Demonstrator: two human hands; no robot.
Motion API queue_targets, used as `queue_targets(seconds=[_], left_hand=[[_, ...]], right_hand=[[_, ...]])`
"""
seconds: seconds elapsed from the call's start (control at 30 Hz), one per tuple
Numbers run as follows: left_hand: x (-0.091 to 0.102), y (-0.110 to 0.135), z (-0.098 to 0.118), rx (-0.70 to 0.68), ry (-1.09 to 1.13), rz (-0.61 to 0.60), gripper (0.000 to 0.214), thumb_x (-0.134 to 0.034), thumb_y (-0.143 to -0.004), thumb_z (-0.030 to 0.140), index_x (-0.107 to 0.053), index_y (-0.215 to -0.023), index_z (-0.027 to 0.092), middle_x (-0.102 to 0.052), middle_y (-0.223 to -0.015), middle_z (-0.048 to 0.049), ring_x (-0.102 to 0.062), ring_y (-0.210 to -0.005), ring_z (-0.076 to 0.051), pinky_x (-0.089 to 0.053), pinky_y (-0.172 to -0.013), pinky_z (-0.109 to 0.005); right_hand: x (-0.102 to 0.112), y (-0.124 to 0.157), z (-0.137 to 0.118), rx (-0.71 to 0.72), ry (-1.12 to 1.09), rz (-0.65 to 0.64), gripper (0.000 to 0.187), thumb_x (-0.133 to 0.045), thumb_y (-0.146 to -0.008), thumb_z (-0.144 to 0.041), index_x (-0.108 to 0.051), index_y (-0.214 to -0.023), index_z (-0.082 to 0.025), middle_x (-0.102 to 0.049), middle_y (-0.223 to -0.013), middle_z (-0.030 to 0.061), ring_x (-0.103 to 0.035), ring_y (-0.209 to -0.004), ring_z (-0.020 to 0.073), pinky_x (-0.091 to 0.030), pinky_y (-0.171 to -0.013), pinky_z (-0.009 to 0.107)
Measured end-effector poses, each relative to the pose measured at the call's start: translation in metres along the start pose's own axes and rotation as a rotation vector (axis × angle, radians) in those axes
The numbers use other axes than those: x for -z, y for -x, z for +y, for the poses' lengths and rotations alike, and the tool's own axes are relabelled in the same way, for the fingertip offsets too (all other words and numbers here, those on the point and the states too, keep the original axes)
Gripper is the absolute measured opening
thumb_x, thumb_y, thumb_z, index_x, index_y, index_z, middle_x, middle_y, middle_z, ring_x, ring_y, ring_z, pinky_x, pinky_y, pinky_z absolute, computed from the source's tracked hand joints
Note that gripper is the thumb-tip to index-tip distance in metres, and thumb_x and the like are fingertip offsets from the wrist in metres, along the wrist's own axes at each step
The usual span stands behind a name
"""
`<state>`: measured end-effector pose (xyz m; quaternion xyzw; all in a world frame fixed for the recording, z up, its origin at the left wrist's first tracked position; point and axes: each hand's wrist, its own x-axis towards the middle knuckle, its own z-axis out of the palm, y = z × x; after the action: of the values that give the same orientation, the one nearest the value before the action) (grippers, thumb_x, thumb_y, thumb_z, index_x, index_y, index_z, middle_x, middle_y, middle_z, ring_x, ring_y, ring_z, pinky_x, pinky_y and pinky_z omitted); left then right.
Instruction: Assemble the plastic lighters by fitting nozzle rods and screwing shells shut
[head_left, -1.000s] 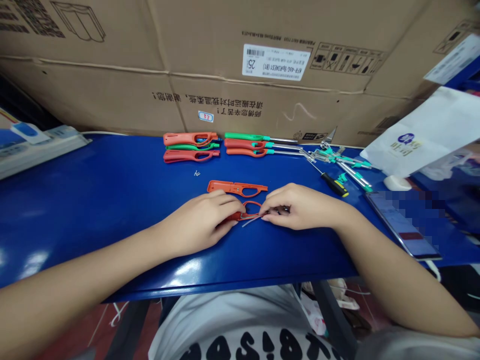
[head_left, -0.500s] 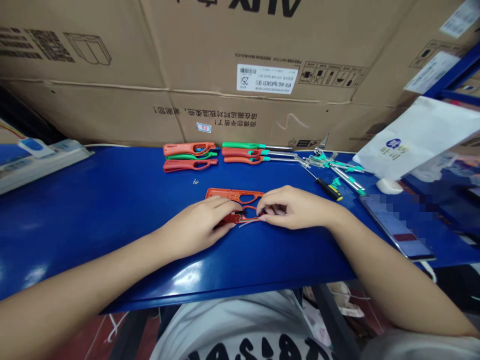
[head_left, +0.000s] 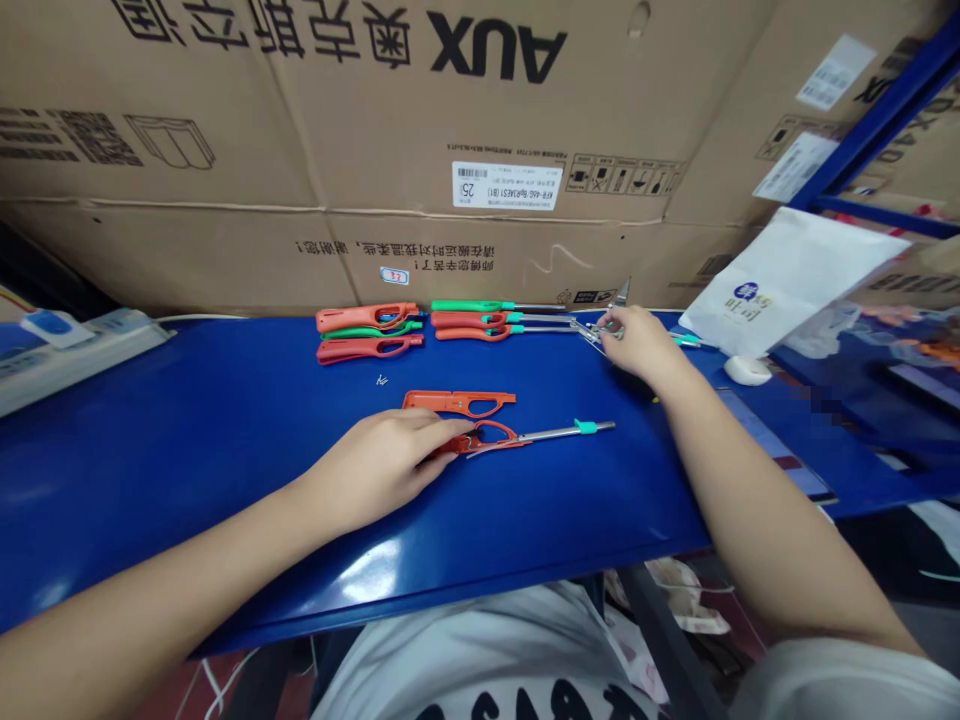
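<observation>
My left hand (head_left: 397, 455) grips the handle of an opened orange lighter (head_left: 495, 435), its fingers covering the handle's left end. A metal tube with a teal piece (head_left: 589, 427) extends to the right from this lighter. Just behind it lies a separate orange handle shell (head_left: 459, 403). My right hand (head_left: 634, 340) reaches to the back right, over the pile of metal tubes and teal parts. Its fingers are bent together there; what they pinch is too small to make out. A screwdriver is mostly hidden under that forearm.
Assembled lighters (head_left: 472, 333) and several handles without tubes (head_left: 367, 348) line the back, before a large cardboard box (head_left: 375, 180). Tiny screws (head_left: 382, 380) lie at left centre. A power strip (head_left: 90, 350) is at far left; a phone (head_left: 780, 445) and white bag (head_left: 787, 280) are at right.
My right hand has left the orange lighter and moved back and right to the pile of metal parts. The lighter's metal tube now shows. My left hand keeps its hold.
</observation>
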<state>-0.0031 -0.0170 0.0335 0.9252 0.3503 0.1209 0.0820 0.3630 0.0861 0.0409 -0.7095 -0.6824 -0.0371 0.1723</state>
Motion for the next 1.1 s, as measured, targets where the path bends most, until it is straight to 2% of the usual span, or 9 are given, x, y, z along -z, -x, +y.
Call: queue_targets(seconds=[0.13, 0.27, 0.4, 0.53, 0.63, 0.8, 0.97, 1.1], left_hand=[[0.000, 0.001, -0.001, -0.060, -0.062, 0.003, 0.033, -0.050, -0.103, 0.025, -0.066, -0.132, 0.024, -0.076, -0.119, -0.0070, -0.075, -0.104, -0.024, -0.060, -0.090, -0.037], [0.002, 0.001, 0.000, -0.131, -0.138, 0.005, 0.037, -0.040, -0.108, 0.029, -0.067, -0.134, 0.024, -0.077, -0.119, -0.0068, -0.076, -0.101, -0.024, -0.062, -0.085, -0.037], [0.002, 0.000, 0.001, -0.162, -0.186, 0.029, 0.041, -0.035, -0.109, 0.030, -0.068, -0.134, 0.024, -0.078, -0.118, -0.0063, -0.077, -0.097, -0.025, -0.063, -0.081, -0.038], [0.000, -0.001, -0.005, -0.193, -0.133, 0.057, 0.038, -0.040, -0.108, 0.027, -0.067, -0.135, 0.026, -0.077, -0.119, -0.0050, -0.076, -0.099, -0.024, -0.062, -0.083, -0.036], [-0.002, -0.001, -0.009, -0.202, -0.077, 0.072, 0.035, -0.044, -0.107, 0.027, -0.067, -0.134, 0.027, -0.077, -0.119, -0.0037, -0.076, -0.100, -0.021, -0.061, -0.086, -0.033], [-0.003, 0.000, -0.011, -0.201, -0.030, 0.057, 0.034, -0.047, -0.105, 0.022, -0.066, -0.133, 0.026, -0.076, -0.122, -0.0036, -0.074, -0.105, -0.020, -0.058, -0.091, -0.032], [-0.004, 0.001, -0.010, -0.200, -0.025, 0.050, 0.035, -0.050, -0.102, 0.020, -0.063, -0.134, 0.025, -0.074, -0.124, -0.0028, -0.073, -0.107, -0.021, -0.057, -0.092, -0.033], [-0.005, 0.000, -0.011, -0.201, -0.040, 0.054, 0.034, -0.050, -0.102, 0.018, -0.064, -0.132, 0.025, -0.075, -0.123, -0.0024, -0.073, -0.107, -0.021, -0.057, -0.093, -0.034]], right_hand=[[-0.015, -0.008, 0.011, -0.040, 0.006, 0.025, 0.026, -0.059, -0.090, -0.019, -0.076, -0.107, -0.012, -0.071, -0.111, 0.0182, -0.066, -0.105, 0.0289, -0.048, -0.097, 0.037], [-0.033, -0.012, 0.011, -0.071, 0.008, 0.047, 0.029, -0.057, -0.093, -0.023, -0.075, -0.112, -0.012, -0.071, -0.114, 0.0171, -0.066, -0.108, 0.0284, -0.050, -0.097, 0.036], [-0.040, -0.015, 0.015, -0.087, 0.018, 0.036, 0.028, -0.057, -0.093, -0.021, -0.075, -0.112, -0.013, -0.071, -0.114, 0.0171, -0.067, -0.106, 0.0285, -0.050, -0.095, 0.036], [-0.041, -0.016, 0.019, -0.094, 0.022, 0.010, 0.021, -0.055, -0.093, -0.017, -0.076, -0.096, -0.015, -0.072, -0.107, 0.0149, -0.067, -0.103, 0.0267, -0.050, -0.094, 0.034], [-0.041, -0.017, 0.018, -0.101, 0.020, -0.001, 0.019, -0.055, -0.094, -0.019, -0.074, -0.093, -0.015, -0.072, -0.106, 0.0140, -0.067, -0.103, 0.0259, -0.050, -0.094, 0.033], [-0.034, -0.014, 0.017, -0.177, 0.043, 0.004, 0.024, -0.056, -0.093, -0.023, -0.070, -0.111, -0.016, -0.067, -0.118, 0.0160, -0.063, -0.112, 0.0295, -0.050, -0.098, 0.039], [-0.016, -0.013, 0.033, -0.383, 0.105, 0.003, 0.050, -0.063, -0.083, -0.017, -0.060, -0.133, -0.014, -0.054, -0.136, 0.0252, -0.054, -0.124, 0.0430, -0.048, -0.098, 0.054], [-0.013, -0.017, 0.048, -0.461, 0.119, -0.042, 0.053, -0.069, -0.076, -0.013, -0.065, -0.129, -0.020, -0.055, -0.134, 0.0217, -0.055, -0.123, 0.0423, -0.050, -0.097, 0.055]])
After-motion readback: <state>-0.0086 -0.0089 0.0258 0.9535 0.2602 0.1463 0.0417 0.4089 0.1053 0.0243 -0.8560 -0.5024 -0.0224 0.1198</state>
